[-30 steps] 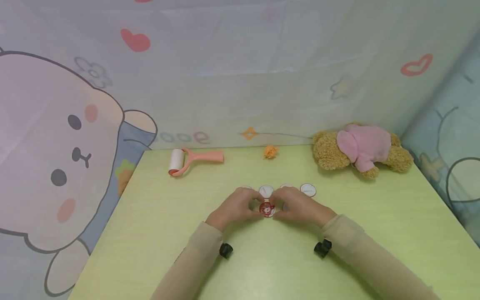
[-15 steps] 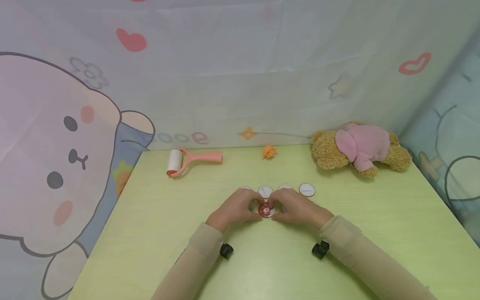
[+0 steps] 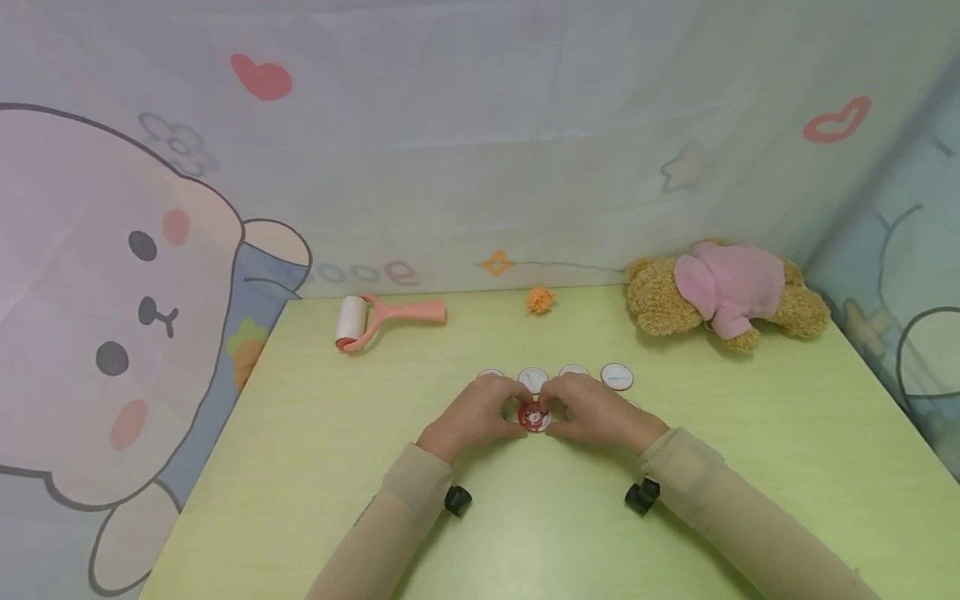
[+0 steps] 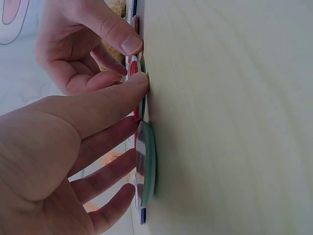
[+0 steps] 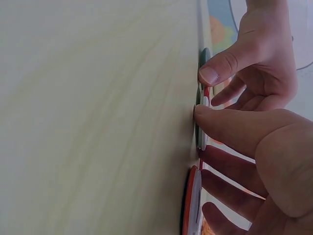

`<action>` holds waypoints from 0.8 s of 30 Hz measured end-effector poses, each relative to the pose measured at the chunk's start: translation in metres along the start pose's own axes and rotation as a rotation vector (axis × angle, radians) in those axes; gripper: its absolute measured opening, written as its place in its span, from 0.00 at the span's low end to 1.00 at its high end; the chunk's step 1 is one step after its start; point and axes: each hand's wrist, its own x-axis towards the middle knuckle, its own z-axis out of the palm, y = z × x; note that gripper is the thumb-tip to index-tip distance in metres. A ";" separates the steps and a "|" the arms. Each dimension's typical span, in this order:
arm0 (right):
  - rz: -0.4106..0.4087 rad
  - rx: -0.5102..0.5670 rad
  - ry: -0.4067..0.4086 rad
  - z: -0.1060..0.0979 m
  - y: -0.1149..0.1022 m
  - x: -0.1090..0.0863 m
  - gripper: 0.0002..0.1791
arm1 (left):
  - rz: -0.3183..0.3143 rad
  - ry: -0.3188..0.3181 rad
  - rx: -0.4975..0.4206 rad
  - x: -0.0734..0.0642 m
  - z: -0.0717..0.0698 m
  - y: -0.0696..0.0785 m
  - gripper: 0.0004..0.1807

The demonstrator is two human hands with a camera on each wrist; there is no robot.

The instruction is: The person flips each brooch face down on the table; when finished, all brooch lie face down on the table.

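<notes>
A small round disc [image 3: 533,416] with a red and white picture lies on the table between my hands. My left hand [image 3: 477,410] holds its left side between thumb and finger. From the right, my right hand [image 3: 596,410] pinches the opposite side the same way. In the left wrist view a green-edged disc [image 4: 146,166] lies beneath the left hand's other fingers. The right wrist view has a red-edged disc [image 5: 191,200] close to the right hand's lower fingers. Behind the hands is a row of white discs [image 3: 617,377], some partly hidden by the fingers.
On the pale green table [image 3: 300,483], a pink-handled lint roller [image 3: 405,312] lies at the back left. A small orange crumpled thing [image 3: 540,300] sits at the back middle. The teddy bear [image 3: 731,287] in pink lies at the back right, against the printed cloth [image 3: 450,125].
Both hands stay around the red disc, nearly still. The right hand has shifted slightly left, and the edge of another disc now shows beside its wrist.
</notes>
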 end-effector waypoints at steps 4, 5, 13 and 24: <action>-0.003 -0.009 0.003 0.001 0.000 0.000 0.10 | 0.008 0.008 0.024 0.001 0.001 0.001 0.19; -0.003 -0.008 0.005 0.001 0.000 0.000 0.10 | 0.010 0.011 0.028 0.001 0.001 0.001 0.19; -0.009 -0.001 0.006 0.004 0.002 -0.002 0.09 | 0.013 0.006 0.017 0.001 0.002 0.001 0.19; -0.039 0.031 0.009 -0.001 0.003 -0.002 0.12 | 0.022 0.011 -0.079 0.003 -0.003 0.002 0.16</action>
